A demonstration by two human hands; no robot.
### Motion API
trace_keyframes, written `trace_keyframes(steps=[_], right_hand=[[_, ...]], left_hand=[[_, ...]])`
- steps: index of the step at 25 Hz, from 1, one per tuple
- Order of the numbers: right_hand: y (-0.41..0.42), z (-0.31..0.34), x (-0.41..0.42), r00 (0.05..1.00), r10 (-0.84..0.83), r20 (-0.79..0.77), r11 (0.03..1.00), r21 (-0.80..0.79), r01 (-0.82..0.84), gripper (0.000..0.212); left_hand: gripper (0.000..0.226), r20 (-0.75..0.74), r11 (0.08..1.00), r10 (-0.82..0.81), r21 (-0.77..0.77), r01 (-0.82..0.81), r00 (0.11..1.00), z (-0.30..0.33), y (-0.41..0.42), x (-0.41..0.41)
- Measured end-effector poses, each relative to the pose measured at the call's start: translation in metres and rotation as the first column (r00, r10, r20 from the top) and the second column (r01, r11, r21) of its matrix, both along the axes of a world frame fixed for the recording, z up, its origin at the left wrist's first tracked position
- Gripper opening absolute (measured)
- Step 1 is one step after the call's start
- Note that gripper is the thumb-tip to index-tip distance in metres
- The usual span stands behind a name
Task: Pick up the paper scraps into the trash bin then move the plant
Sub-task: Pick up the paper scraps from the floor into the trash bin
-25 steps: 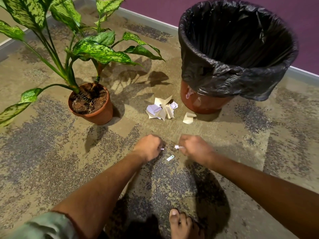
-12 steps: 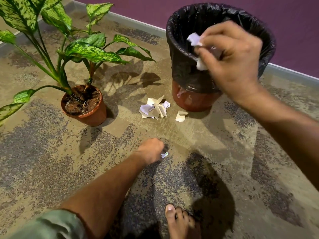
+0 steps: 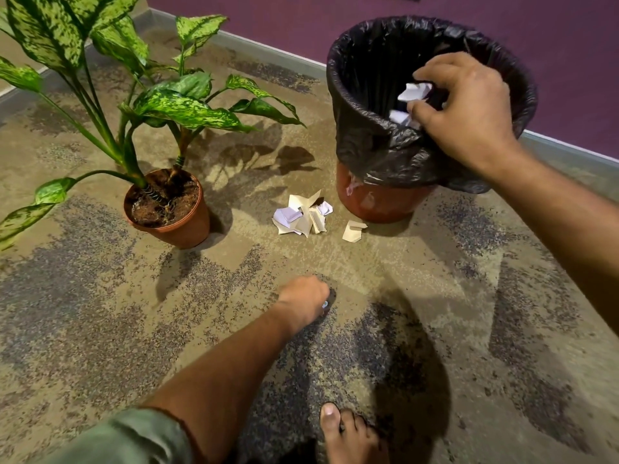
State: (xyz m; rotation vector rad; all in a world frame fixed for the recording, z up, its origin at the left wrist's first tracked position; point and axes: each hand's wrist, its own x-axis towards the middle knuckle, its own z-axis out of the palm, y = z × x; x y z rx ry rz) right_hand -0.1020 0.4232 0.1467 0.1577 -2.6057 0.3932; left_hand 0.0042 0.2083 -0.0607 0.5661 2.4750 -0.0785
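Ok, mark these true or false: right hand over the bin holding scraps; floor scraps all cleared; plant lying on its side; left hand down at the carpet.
1. The right hand holds scraps over the bin. True.
2. The floor scraps are all cleared. False: a pile lies between plant and bin.
3. The plant lies on its side. False: it stands upright.
4. The left hand is down at the carpet. True.

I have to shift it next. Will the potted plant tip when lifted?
Probably top-heavy: the potted plant has tall leaves leaning left over a small pot. The soil likely adds weight. A low grip on the pot seems safest.
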Motion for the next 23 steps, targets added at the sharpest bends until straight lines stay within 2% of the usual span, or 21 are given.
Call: trace_keyframes(steps=[3, 5, 8, 11, 13, 15, 18, 20, 23], right_hand=[[0.001, -0.001, 0.004, 0.998, 0.005, -0.063, 0.998, -0.057, -0.008, 0.038], [-0.004, 0.001, 0.012, 0.979, 0.072, -0.191, 0.991, -0.099, -0.092, 0.031], [-0.027, -0.005, 0.031, 0.884, 0.299, -0.359, 0.948, 0.009, -0.317, 0.020], [-0.045, -0.028, 0.049, 0.822, 0.465, -0.329, 0.884, 0.119, -0.452, 0.017], [-0.047, -0.045, 0.061, 0.813, 0.486, -0.320, 0.870, 0.088, -0.486, 0.016], [-0.044, -0.059, 0.071, 0.817, 0.483, -0.315, 0.866, 0.037, -0.498, 0.015], [-0.035, -0.081, 0.084, 0.850, 0.457, -0.262, 0.883, 0.012, -0.470, 0.017], [-0.027, -0.097, 0.092, 0.877, 0.444, -0.184, 0.893, 0.010, -0.450, 0.016], [-0.017, -0.120, 0.103, 0.885, 0.465, -0.011, 0.882, 0.086, -0.462, 0.012]], left_hand=[[0.022, 0.012, 1.000, -0.008, 0.005, 0.008, 1.000, -0.004, 0.003, 0.000], [0.022, 0.043, 1.000, 0.006, 0.013, -0.006, 0.999, -0.004, 0.003, -0.001], [0.019, 0.079, 0.997, 0.045, 0.059, -0.050, 0.996, -0.001, 0.003, -0.006], [0.017, 0.083, 0.971, 0.135, 0.189, -0.148, 0.987, 0.015, 0.005, -0.015], [0.017, -0.010, 0.928, 0.185, 0.331, -0.171, 0.983, 0.037, 0.008, -0.023], [0.015, -0.218, 0.873, 0.225, 0.477, -0.097, 0.950, 0.062, 0.011, -0.033], [0.018, -0.529, 0.736, 0.356, 0.667, 0.118, 0.770, 0.102, 0.014, -0.045], [0.018, -0.607, 0.630, 0.453, 0.736, 0.248, 0.653, 0.129, 0.019, -0.050], [0.017, -0.647, 0.557, 0.477, 0.746, 0.364, 0.595, 0.165, 0.032, -0.058]])
